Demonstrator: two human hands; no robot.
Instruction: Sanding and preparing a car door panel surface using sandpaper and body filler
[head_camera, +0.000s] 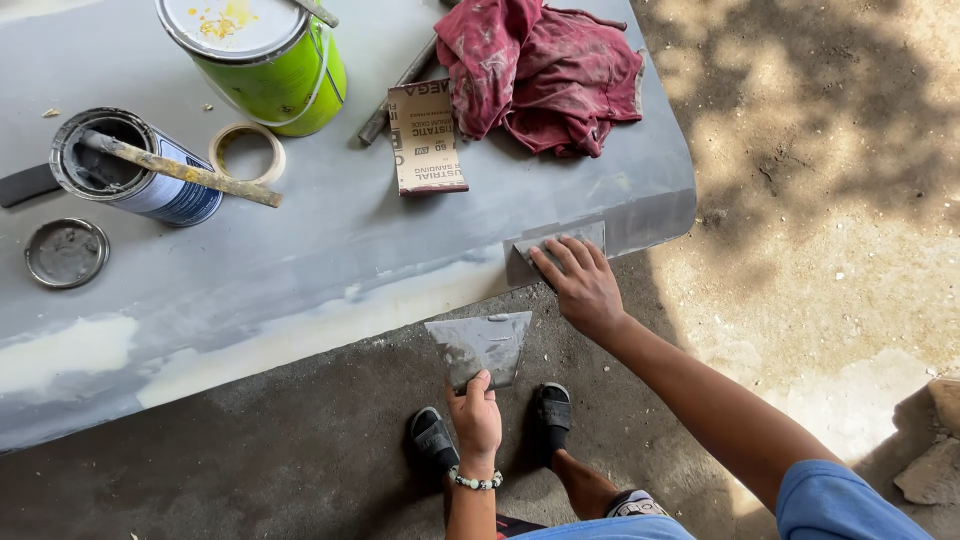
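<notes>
From the head camera I saw my right hand (582, 285) pressed flat on a small grey sanding sheet (556, 248) that lay over the front edge of the grey panel (330, 230) serving as a worktop; the fingers (565, 258) were spread and extended, pinning the sheet rather than curling round it. The sheet looked dusty and creased, folded down over the panel's rim near its rounded corner. My left hand (474, 415) hung lower, fingers clenched on the bottom of a wide metal scraper (481, 346), whose blade was smeared with grey filler and fanned upward toward the panel edge without touching it. Pale filler patches ran along the panel's near edge. Further back stood a green paint can (262, 60), an open tin (125, 170) with a stir stick (180, 170) across it, its loose lid (66, 253), a tape roll (247, 150), a folded brown sandpaper sheet (427, 138) and a crumpled red rag (540, 72).
</notes>
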